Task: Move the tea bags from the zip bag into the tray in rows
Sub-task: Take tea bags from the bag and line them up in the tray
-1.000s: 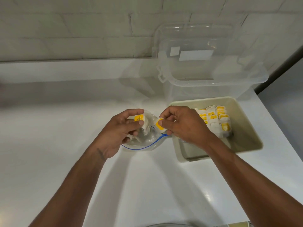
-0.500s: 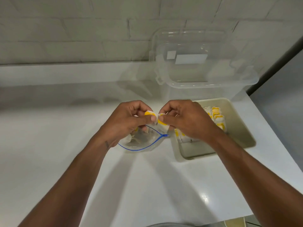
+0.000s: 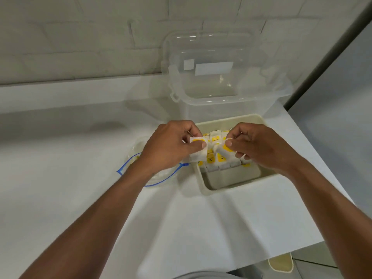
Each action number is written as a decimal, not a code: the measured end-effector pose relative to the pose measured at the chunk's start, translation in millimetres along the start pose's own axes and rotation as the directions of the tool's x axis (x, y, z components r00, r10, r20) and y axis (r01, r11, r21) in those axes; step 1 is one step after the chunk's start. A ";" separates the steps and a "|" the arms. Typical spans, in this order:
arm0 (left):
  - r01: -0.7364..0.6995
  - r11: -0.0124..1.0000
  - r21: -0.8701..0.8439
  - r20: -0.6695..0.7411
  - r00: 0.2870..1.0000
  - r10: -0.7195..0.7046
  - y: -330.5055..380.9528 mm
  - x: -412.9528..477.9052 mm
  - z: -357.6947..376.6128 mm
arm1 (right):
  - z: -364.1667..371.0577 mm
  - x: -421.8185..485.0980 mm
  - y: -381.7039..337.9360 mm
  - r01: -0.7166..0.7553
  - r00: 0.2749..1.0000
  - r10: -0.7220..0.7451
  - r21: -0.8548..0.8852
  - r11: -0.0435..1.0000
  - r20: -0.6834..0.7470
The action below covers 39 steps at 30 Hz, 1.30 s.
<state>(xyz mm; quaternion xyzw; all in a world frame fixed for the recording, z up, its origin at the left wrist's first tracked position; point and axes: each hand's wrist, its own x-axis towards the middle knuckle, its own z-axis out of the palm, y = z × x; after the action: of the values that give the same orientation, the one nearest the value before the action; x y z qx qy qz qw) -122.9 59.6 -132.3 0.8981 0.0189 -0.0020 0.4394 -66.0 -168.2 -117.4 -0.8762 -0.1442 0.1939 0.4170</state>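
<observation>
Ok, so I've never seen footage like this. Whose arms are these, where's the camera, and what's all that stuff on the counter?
There is no machine here. A person works with bare hands, and a wide-angle camera worn on their head looks down at them, so the arms reach in from the bottom edge. Every picture comes from that one camera. On the white counter sits a beige tray with tea bags packed in rows. A clear zip bag with a blue seal lies to its left, and a clear plastic box stands behind it. The fingertips meet over the tray: the left hand pinches one tea bag, and the right hand pinches a second tea bag.
</observation>
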 end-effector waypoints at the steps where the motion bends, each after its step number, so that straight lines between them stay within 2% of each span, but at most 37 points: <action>1: 0.001 0.997 0.072 -0.011 1.000 0.000 2.7 2.2 5.1 | -2.5 1.9 4.6 -0.009 0.999 0.008 0.029 1.000 0.036; 4: 0.018 0.994 0.109 0.037 0.999 -0.023 9.4 6.4 19.3 | -8.9 9.8 17.6 -0.026 0.987 0.005 0.127 0.992 0.159; 7: 0.050 0.982 0.183 0.024 0.998 -0.055 11.3 9.1 29.7 | -11.0 17.0 28.7 -0.005 0.975 -0.026 0.137 0.991 0.219; 11: 0.111 0.966 0.235 0.004 0.993 -0.115 11.9 10.3 41.3 | -13.4 27.5 37.3 0.053 0.943 -0.056 0.018 0.998 0.328; 21: 0.201 0.889 0.411 0.005 0.975 -0.223 14.7 6.6 60.9 | -11.3 53.4 60.8 0.159 0.929 -0.095 -0.155 0.975 0.359; 25: 0.183 0.861 0.474 0.094 0.962 -0.257 19.4 1.6 65.8 | -2.3 51.8 71.9 0.224 0.893 -0.074 -0.295 0.929 0.444; 28: 0.147 0.848 0.510 0.171 0.949 -0.266 22.0 0.2 69.7 | 3.5 51.6 75.2 0.229 0.862 -0.041 -0.316 0.921 0.505; 30: 0.091 0.759 0.645 0.131 0.965 -0.228 21.1 4.6 76.0 | 8.8 55.6 75.3 0.232 0.866 -0.038 -0.333 0.914 0.499; 33: 0.014 0.497 0.868 0.083 0.981 -0.173 20.5 15.7 87.5 | 20.4 66.3 76.0 0.252 0.897 -0.057 -0.400 0.881 0.439; 34: 0.006 0.447 0.895 0.074 0.984 -0.160 19.6 19.4 89.9 | 23.9 69.5 75.5 0.256 0.906 -0.060 -0.429 0.866 0.419; 39: -0.012 0.379 0.925 0.044 0.996 -0.075 13.3 35.7 90.2 | 33.0 78.1 73.3 0.262 0.922 -0.059 -0.506 0.822 0.381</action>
<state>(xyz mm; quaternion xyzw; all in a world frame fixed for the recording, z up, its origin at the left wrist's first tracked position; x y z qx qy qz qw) -85.6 -18.6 -177.8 0.9892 0.0145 -0.0558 -0.1347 -5.5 -158.3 -211.3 -0.8942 -0.3397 0.2602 0.1317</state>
